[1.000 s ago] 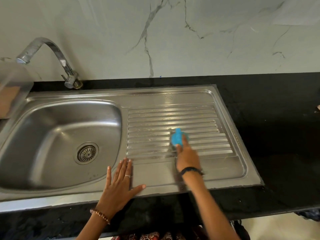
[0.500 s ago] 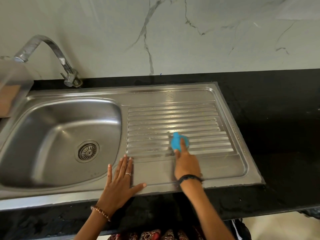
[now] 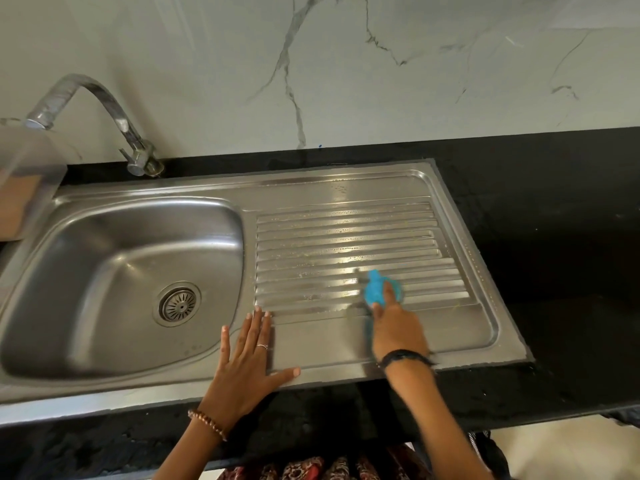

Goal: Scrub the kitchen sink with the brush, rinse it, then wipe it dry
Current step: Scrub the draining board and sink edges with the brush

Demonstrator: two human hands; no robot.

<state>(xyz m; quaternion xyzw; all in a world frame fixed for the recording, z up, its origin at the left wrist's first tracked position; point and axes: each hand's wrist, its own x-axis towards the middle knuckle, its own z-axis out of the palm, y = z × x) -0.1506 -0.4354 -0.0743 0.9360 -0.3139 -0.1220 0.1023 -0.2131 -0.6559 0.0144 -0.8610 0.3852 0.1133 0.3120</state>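
Observation:
A steel kitchen sink (image 3: pixel 339 183) has a bowl on the left and a ribbed drainboard (image 3: pixel 332 251) on the right, with wet streaks on the ribs. My right hand (image 3: pixel 394 327) grips a blue brush (image 3: pixel 375 289) and holds it down on the lower right ribs, with the index finger laid along its top. My left hand (image 3: pixel 249 362) rests flat, fingers spread, on the sink's front rim between bowl and drainboard. The drain strainer (image 3: pixel 178 303) sits in the bowl's floor.
A curved chrome tap (image 3: pixel 104 109) stands at the back left, its spout over the left edge. Black countertop (image 3: pixel 554 209) surrounds the sink. A marble-pattern wall rises behind. A blurred pale object (image 3: pixel 24 178) sits at the far left.
My right hand has slid the blue brush a little to the right and toward me along the lower ribs. My left hand has stayed flat on the front rim.

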